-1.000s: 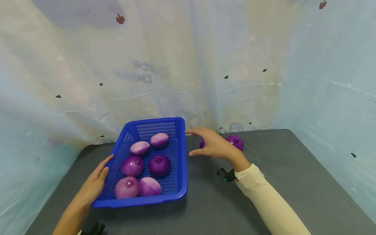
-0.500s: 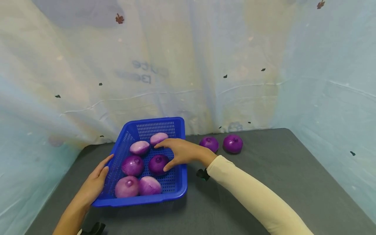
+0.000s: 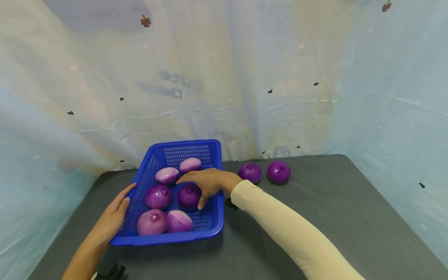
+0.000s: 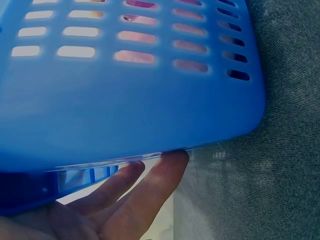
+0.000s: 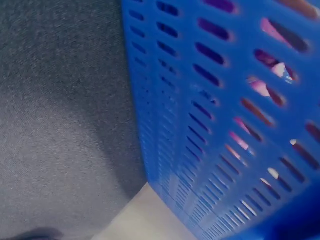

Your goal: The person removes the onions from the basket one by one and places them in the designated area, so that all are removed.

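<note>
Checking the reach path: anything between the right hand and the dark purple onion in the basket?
Nothing visible. The right hand is already inside the blue basket, fingers draped over the dark purple onion. The basket's right wall lies under the wrist, not between hand and onion. The left hand rests against the left wall.

You have a blue basket [image 3: 215, 182] of smooth, slightly glossy moulded plastic, its walls and floor pierced with rows of slots; close up its outer wall shows a soft sheen. The onions [image 3: 189, 195] inside have slick, shiny purple skin, some peeled to a paler pink with a satin look. Two more onions [image 3: 279, 172] at 2 o'clock from the basket gleam the same way. The tabletop [image 3: 332, 210] is covered in dark grey matt cloth with a fine, felt-like weave. Behind it hangs thin, wrinkled, semi-sheer fabric [image 3: 224, 77]. Your right arm wears a smooth, matt cream sleeve [image 3: 290, 233].
</note>
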{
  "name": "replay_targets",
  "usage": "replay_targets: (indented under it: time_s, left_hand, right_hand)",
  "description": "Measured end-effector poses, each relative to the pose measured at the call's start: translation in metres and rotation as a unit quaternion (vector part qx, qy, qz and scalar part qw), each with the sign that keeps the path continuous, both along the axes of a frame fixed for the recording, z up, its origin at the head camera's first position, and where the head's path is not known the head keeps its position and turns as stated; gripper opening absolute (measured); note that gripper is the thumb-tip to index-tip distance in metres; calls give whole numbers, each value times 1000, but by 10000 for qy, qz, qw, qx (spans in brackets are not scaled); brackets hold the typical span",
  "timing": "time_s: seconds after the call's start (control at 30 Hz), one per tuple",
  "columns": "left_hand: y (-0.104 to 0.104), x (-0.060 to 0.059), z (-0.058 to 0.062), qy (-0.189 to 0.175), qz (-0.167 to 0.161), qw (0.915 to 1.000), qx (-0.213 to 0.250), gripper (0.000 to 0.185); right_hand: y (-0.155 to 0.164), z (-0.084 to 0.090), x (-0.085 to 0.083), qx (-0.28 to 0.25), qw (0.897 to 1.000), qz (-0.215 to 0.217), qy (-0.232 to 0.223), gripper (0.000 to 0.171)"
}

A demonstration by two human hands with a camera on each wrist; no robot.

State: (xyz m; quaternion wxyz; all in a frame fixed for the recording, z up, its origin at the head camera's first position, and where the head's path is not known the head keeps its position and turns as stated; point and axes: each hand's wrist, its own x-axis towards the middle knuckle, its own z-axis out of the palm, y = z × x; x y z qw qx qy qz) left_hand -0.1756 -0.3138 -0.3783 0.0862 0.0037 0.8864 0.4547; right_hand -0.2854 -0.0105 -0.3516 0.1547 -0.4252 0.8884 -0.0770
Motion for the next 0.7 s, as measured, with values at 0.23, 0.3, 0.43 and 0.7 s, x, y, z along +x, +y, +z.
replay_targets:
  time_s: [0.23,0.3,0.43,0.7]
  left_hand:
    - [1,1,1,41,-66,10000,-35,55]
    - [2,0,1,35,-82,10000,-13,55]
    - [3,0,1,67,-113,9999,28,55]
    - [4,4,3,-25,-23,9999,134,55]
  right_hand:
    - [-5,-5,2,436,9982,-124,390,90]
    - [-6,-5,3,504,9977,-205,412,86]
    - [-5,-6,4,379,9980,-296,409,84]
    - [-4,-8,2,110,9970,-254,724,84]
